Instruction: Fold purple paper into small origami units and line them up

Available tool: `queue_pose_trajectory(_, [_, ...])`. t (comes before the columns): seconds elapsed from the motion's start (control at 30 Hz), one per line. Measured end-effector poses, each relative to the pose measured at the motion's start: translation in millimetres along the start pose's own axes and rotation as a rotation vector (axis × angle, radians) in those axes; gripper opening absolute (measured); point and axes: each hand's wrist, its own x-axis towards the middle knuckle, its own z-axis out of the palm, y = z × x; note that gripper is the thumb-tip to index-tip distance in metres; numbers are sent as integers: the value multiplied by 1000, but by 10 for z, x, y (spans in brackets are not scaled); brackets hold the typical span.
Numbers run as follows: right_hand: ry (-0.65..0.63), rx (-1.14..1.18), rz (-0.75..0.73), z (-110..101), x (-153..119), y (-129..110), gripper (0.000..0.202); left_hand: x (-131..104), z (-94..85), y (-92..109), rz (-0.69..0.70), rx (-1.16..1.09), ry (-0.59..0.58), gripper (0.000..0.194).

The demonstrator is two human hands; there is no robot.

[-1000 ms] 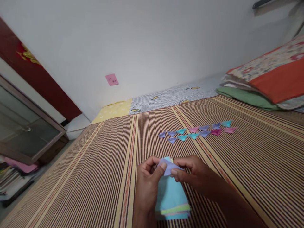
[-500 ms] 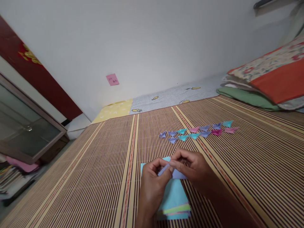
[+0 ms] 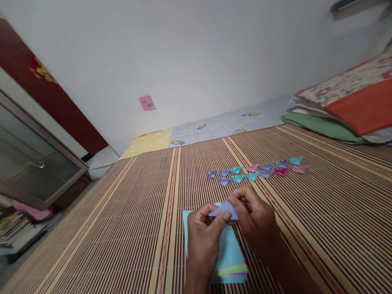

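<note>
A small folded piece of lilac paper (image 3: 223, 209) is pinched between both hands, its visible face roughly triangular. My left hand (image 3: 204, 232) grips it from the left, the thumb pressed flat on its front. At its upper right edge, my right hand (image 3: 255, 214) holds it between thumb and fingers; some fingertips are hidden behind the paper. Below the hands lies a stack of coloured paper sheets (image 3: 231, 251), turquoise on top with green and other edges showing. Beyond them, several small folded paper boats (image 3: 252, 176) in lilac, turquoise and pink stand in two rows.
A striped bamboo mat (image 3: 137, 212) spreads under everything. Folded bedding with an orange and floral cover (image 3: 358, 102) is piled at the right. A pink note (image 3: 147, 103) sticks to the white wall. At left stand a glass-fronted cabinet (image 3: 33, 151) and stacked books (image 3: 15, 226).
The lilac paper has been turned so that a flat triangular face shows. My right hand has shifted slightly right and become more upright; the left thumb now lies on the paper's front.
</note>
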Motion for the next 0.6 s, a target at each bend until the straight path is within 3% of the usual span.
queue_pose_trajectory(0.2, [33,10,69,-47,11,-34,17,-29,-27,29,120,94,-113,39])
queue_pose_trajectory(0.33, [20,5,84,-88,46,-63,19,-7,-110,16,109,147,-28,49])
queue_pose_trajectory(0.43, [-13,-22,67,-108,67,-45,19,-1,-155,25,41,78,-89,30])
queue_pose_trajectory(0.6, [-67,10,32,-95,69,-42,19,-18,-71,19,-68,-6,-119,18])
